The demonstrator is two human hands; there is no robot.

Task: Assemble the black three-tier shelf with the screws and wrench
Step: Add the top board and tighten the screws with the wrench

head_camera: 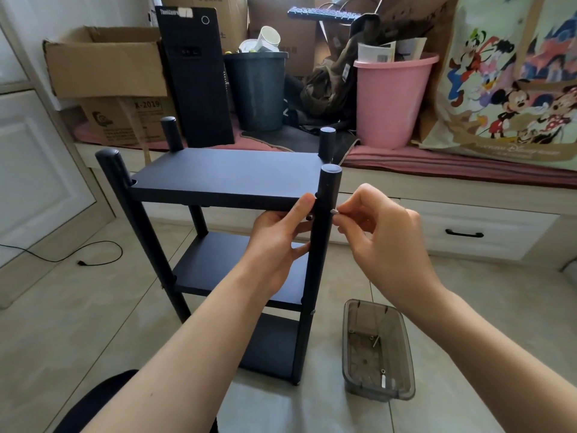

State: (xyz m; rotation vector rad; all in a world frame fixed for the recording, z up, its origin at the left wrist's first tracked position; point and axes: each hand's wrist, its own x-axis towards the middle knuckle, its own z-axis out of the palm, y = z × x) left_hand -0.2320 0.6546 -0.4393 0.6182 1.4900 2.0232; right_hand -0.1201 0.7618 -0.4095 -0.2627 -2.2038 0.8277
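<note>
Left hand [282, 242] grips shelf [224, 176] post; right hand [387, 235] pinches screw [334, 211] beside it.

Soft, even daylight fills the room, bright without harsh glare, and the tiled floor [93, 307] carries only a pale sheen. Shadows are faint and diffuse, darkest under the black shelf [224, 179], whose matte surfaces lose detail. Focus is sharp at the centre, while the wide lens bends and stretches straight lines towards the frame's edges.
</note>
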